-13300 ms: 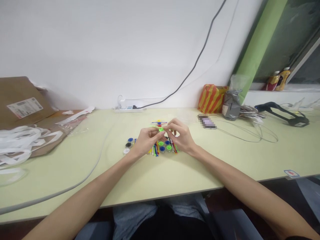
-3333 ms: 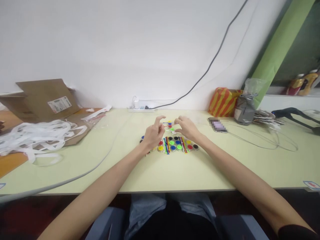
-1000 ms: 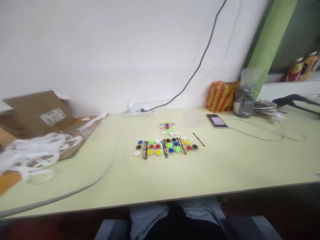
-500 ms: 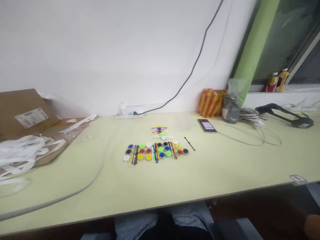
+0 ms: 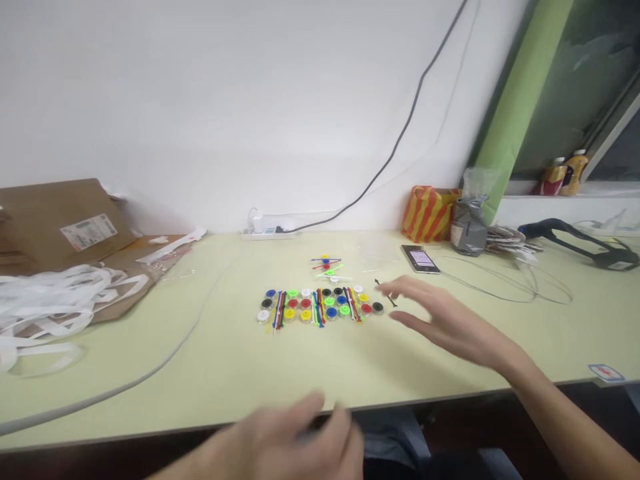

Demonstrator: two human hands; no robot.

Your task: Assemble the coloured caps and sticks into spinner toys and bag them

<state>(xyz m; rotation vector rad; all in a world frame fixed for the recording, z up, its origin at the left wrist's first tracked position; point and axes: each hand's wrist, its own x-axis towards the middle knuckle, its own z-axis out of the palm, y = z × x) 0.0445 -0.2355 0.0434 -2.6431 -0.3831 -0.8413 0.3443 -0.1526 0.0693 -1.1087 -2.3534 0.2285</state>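
Observation:
My right hand reaches in from the right, its thumb and fingers apart. Its fingertips are nearest to a black double-ended arrow, partly covered by the fingers. Whether they touch it I cannot tell. My left hand hovers at the front table edge, its fingers smeared by motion. Beyond the hands lie several coloured discs on clear bases, such as a black disc and a blue disc. Bundles of coloured arrows lie between them. Farther back, discs with arrows on them, including a green arrow, stand in a column.
A phone lies behind my right hand, near a striped bag and a grey package. A cardboard box and white strips are on the left. A grey cable crosses the left side; a power strip sits by the wall.
Both my hands have come into view, the right one over the table by the black arrow and the left one at the front edge. The view has shifted slightly; the pieces lie as before.

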